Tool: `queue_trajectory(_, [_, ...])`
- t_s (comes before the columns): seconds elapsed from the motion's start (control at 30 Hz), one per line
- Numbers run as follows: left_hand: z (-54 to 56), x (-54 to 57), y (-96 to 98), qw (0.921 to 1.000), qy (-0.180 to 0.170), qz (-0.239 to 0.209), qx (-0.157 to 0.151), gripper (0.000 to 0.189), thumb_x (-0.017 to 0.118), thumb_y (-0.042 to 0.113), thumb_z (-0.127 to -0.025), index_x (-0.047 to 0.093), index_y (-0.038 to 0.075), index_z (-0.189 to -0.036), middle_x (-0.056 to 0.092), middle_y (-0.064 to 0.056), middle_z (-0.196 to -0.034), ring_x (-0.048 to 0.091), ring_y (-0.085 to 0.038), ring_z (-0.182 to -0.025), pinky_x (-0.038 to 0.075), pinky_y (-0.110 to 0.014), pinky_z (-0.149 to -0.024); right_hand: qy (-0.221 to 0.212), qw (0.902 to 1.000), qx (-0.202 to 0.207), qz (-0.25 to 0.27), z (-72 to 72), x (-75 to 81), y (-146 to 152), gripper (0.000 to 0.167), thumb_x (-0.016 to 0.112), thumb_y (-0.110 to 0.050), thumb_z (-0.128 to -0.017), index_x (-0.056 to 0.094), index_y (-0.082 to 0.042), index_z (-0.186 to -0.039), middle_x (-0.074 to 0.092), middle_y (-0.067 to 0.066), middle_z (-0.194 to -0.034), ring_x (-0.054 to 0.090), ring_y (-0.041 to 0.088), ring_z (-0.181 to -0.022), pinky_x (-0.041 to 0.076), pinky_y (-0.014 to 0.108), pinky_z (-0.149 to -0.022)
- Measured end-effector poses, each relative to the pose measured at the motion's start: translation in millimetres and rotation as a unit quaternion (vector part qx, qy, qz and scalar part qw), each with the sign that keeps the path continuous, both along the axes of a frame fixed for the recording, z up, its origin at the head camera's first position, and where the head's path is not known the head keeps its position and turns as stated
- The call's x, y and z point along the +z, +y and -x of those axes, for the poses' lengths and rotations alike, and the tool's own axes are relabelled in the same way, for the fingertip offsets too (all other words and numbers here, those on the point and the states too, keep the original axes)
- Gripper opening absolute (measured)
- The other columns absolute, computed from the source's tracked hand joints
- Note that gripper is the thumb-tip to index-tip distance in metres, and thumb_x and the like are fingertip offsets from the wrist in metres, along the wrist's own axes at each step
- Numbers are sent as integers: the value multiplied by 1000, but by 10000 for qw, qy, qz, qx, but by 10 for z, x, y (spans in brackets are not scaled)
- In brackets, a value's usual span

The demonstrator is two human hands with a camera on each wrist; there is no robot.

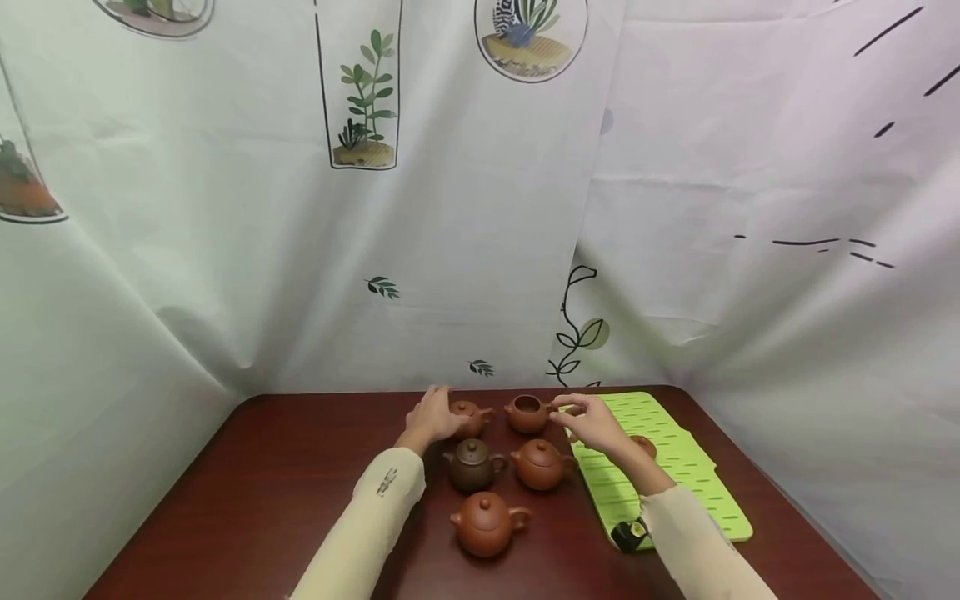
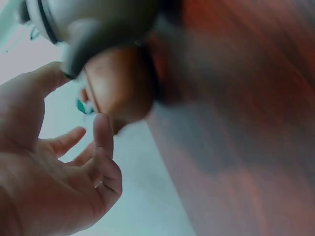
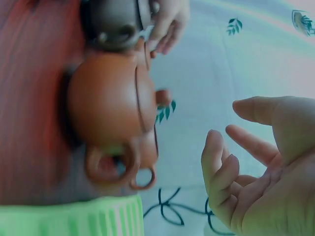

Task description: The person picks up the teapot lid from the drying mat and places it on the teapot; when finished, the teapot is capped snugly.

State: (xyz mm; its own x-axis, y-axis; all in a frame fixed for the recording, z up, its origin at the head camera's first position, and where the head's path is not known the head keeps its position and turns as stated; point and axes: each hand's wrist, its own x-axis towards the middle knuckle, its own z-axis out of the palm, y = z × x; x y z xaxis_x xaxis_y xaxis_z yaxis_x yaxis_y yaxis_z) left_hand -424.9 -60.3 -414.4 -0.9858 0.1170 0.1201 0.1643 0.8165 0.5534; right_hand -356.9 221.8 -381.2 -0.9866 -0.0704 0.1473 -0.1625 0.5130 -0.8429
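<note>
My left hand is beside a reddish-brown clay teapot at the back left, its lid on. In the left wrist view, the loosely bent fingers come right up to that pot's side. At the back right stands another reddish-brown teapot with its top uncovered. Just right of its handle hovers my right hand, fingers loosely spread, nothing between them. Nearer stand a dark brown teapot and two reddish-brown lidded ones, one at centre right and one in front.
A light green slatted mat lies on the right of the dark red table. On it are a small reddish-brown round piece, partly behind the right arm, and a black piece like a sushi roll. A printed white cloth hangs behind.
</note>
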Motion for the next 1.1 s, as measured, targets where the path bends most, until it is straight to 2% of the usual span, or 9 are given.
queue_trajectory(0.1, [-8,65,135,9998,177,-41,-89,61,73,36,-90,52,13,-142,43,-13,-149,51,-37,-126,42,-60,-94,23,9997,-155,-179,-55,-64,160,33,70,-18,-93,68,-1,-121,68,20,-106,64,20,-60,45,30,-50])
queue_trajectory(0.33, [-12,125,385,9987,275,123,-410,58,72,40,-90,54,18,-141,47,-7,-148,47,-35,-131,43,-58,-96,75,9988,-305,-366,-179,-169,500,31,70,-17,-93,68,1,-119,67,23,-108,67,36,-68,53,44,-60])
queue_trajectory(0.5, [25,127,477,9984,158,86,-534,59,75,41,-89,56,17,-139,47,-8,-148,47,-35,-132,41,-60,-98,-3,9988,-372,-318,-243,-173,678,33,69,-19,-95,67,2,-120,65,24,-110,65,30,-66,50,39,-55])
queue_trajectory(0.57, [37,131,512,9982,67,69,-589,59,75,41,-88,56,17,-139,47,-9,-148,47,-35,-132,40,-60,-99,-18,9986,-451,-281,-251,-175,744,33,69,-17,-95,66,2,-121,65,23,-108,60,25,-60,46,35,-51])
queue_trajectory(0.67, [61,153,573,9976,25,80,-682,59,76,40,-88,56,17,-138,45,-10,-150,42,-38,-136,40,-61,-98,-12,9977,-582,-345,-257,-187,838,33,68,-15,-95,65,5,-121,67,23,-101,59,24,-61,47,35,-53])
queue_trajectory(0.8, [92,203,670,9967,47,91,-806,59,77,37,-87,56,15,-138,46,-10,-149,36,-39,-139,40,-59,-100,-67,9958,-736,-535,-246,-219,963,39,67,-16,-95,62,10,-124,69,23,-99,68,31,-75,55,44,-66])
queue_trajectory(0.9, [112,234,748,9959,16,108,-894,61,77,37,-88,55,13,-139,49,-10,-146,36,-38,-138,38,-58,-103,-179,9940,-871,-643,-226,-246,1066,45,66,-19,-94,58,11,-128,69,24,-99,70,36,-78,56,47,-69])
queue_trajectory(1.03, [129,229,829,9954,-80,165,-945,63,78,37,-87,55,11,-139,52,-11,-143,40,-38,-134,39,-56,-103,-405,9915,-1056,-637,-195,-299,1207,48,64,-19,-94,55,10,-131,68,25,-101,70,36,-79,54,45,-65])
queue_trajectory(1.1, [134,209,855,9959,-174,210,-860,63,78,37,-87,55,12,-140,53,-9,-142,42,-36,-132,41,-55,-100,-525,9908,-1118,-560,-179,-335,1267,48,65,-20,-94,55,9,-132,68,24,-103,69,33,-78,52,42,-60])
